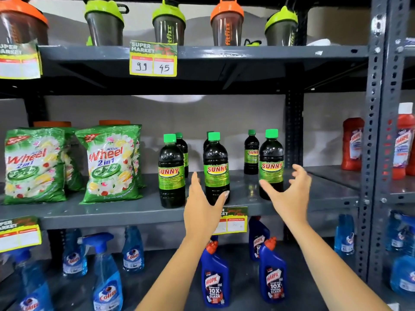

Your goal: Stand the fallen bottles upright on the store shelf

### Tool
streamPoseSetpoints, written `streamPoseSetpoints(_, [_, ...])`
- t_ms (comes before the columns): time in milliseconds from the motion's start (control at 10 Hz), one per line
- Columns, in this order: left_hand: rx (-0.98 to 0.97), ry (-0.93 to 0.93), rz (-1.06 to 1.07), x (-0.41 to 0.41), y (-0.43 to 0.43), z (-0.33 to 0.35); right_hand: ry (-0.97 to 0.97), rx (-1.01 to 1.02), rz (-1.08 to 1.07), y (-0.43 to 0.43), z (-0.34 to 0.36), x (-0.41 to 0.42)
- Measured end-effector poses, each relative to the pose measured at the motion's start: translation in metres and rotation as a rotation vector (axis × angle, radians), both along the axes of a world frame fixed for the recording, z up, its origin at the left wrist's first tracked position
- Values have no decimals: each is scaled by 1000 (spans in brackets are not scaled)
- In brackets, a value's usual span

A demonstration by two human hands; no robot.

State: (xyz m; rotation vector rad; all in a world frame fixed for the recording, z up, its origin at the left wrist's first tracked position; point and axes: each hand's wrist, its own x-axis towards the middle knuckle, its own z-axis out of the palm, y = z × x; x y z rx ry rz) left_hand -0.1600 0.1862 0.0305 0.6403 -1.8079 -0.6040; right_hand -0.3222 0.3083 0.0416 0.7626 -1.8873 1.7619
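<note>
Both bare hands open, empty, at the grey metal shelf (134, 212).
Left hand (203, 205) and right hand (289, 194) flank upright dark green-capped bottles (216, 169); a careless sweep could topple one.

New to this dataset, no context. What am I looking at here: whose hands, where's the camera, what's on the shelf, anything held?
There is no machine here: one head-worn camera looks forward and down at a person's bare hands. The left hand and right hand are open, reaching toward the middle shelf, holding nothing. On that shelf dark Sunny bottles with green caps all stand upright, beside Wheel detergent bags. Shaker cups sit on the shelf above; blue Harpic bottles and Colin sprays stand below.
</note>
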Motion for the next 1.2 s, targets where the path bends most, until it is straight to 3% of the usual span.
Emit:
streamPoseSetpoints(100, [-9, -88, 77, -15, -8, -2, -57, 225, 28, -3, 0, -15])
streamPoseSetpoints(300, [-35, -42, 126, -15, -6, -2, -66, 258, 47, -2, 0, -26])
streamPoseSetpoints(1000, [-89, -48, 112, -14, -1, -5, -9, 244, 121, 4, -4, -24])
streamPoseSetpoints(1100, [-124, -61, 86, -14, -2, -12, 36, 219, 118, 2, -14, -20])
streamPoseSetpoints(1200, [-256, 17, 131, -11, 3, -8, 193, 145, -37, 0, -13, -13])
